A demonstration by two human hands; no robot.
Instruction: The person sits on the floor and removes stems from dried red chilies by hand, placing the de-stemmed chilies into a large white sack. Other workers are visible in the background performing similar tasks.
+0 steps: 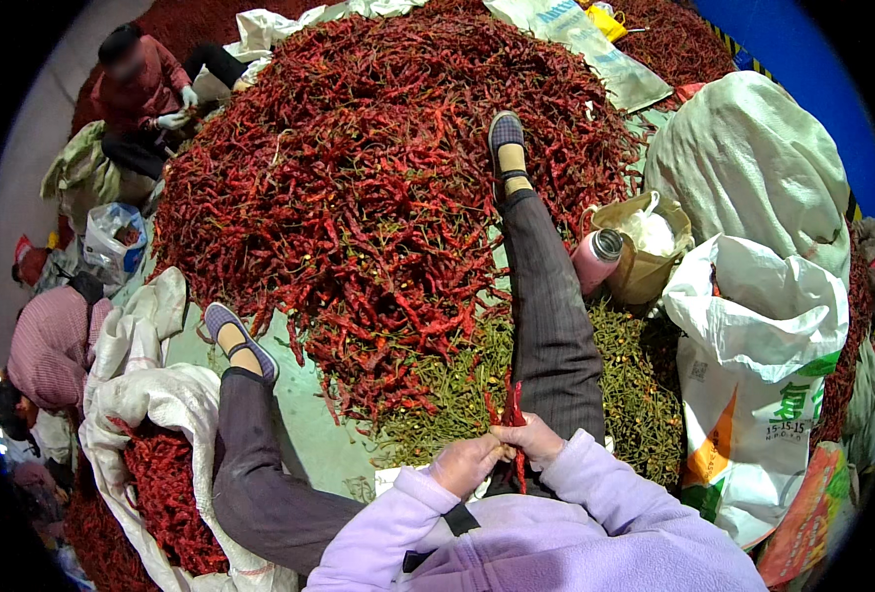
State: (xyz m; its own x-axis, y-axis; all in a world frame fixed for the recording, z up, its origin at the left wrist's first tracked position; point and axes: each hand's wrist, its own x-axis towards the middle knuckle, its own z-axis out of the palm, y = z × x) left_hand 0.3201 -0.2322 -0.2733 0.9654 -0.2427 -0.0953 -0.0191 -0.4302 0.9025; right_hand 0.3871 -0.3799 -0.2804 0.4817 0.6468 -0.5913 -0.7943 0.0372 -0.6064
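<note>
Dried red chili peppers are held in my right hand, several together, their tips pointing up and down out of the fist. Touching them at the stem side is my left hand, its fingertips pinched together beside the right; whether a stem is between them cannot be told. A large heap of red chilies spreads in front of me between and beyond my outstretched legs. Green stems lie in a layer just past my hands, and more stems lie to the right of my right leg.
At left stands an open white sack of red chilies. On the right are a pink bottle, a tan bag, an open white printed sack and a full pale sack. A gloved co-worker sits at upper left; another person bends at left.
</note>
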